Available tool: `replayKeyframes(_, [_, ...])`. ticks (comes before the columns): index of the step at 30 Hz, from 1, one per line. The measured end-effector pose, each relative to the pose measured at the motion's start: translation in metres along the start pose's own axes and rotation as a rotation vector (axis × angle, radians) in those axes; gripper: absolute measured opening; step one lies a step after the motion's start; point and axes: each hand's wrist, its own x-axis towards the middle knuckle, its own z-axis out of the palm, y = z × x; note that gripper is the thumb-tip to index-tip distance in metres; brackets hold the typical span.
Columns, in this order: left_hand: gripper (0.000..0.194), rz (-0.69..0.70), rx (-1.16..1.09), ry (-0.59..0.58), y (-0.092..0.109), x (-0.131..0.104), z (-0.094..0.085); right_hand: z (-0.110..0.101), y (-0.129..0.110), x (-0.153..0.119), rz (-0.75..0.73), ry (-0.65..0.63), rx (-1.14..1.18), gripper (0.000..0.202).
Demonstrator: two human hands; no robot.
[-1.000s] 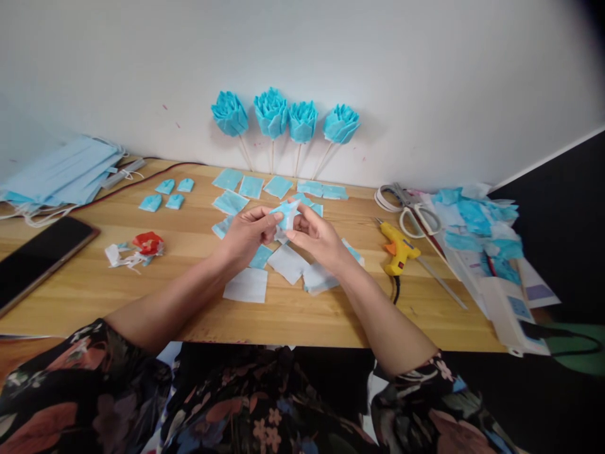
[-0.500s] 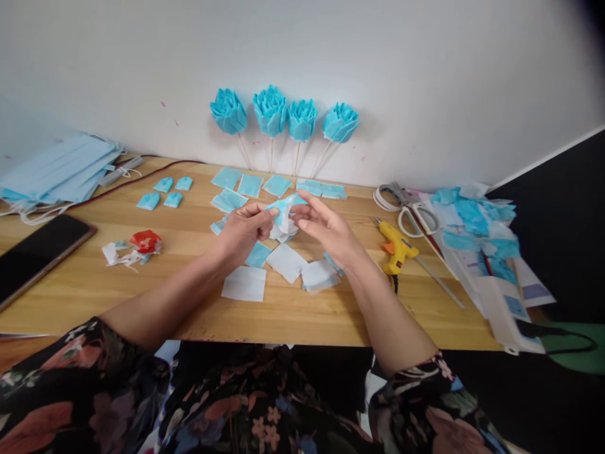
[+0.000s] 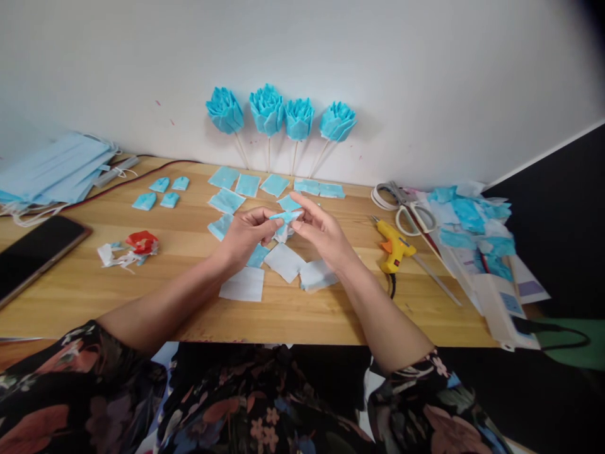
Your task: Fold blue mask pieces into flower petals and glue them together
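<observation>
A folded piece of blue and white mask fabric is held above the middle of the wooden table. My left hand pinches its left end between thumb and fingers. My right hand closes on its right end, thumb below and fingers above. Below and around my hands lie several loose fabric rectangles, some blue side up like this blue piece, others white side up like this white piece. Several small folded blue petals lie to the left.
Several blue fabric flowers on sticks lean against the wall. A yellow glue gun, scissors, tape roll and fabric scraps are at right. Face masks, a phone and red and white scraps are at left.
The fabric piece has been folded flatter, from an upright peak to a narrow strip. My right fingers have come down and closed on it. The view has shifted slightly.
</observation>
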Motion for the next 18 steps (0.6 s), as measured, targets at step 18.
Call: replayKeyframes(18, [0.022,-0.022,-0.029,0.029,0.004,0.002,-0.001,-0.012,-0.002,0.002,-0.045,-0.007,0.056,0.051])
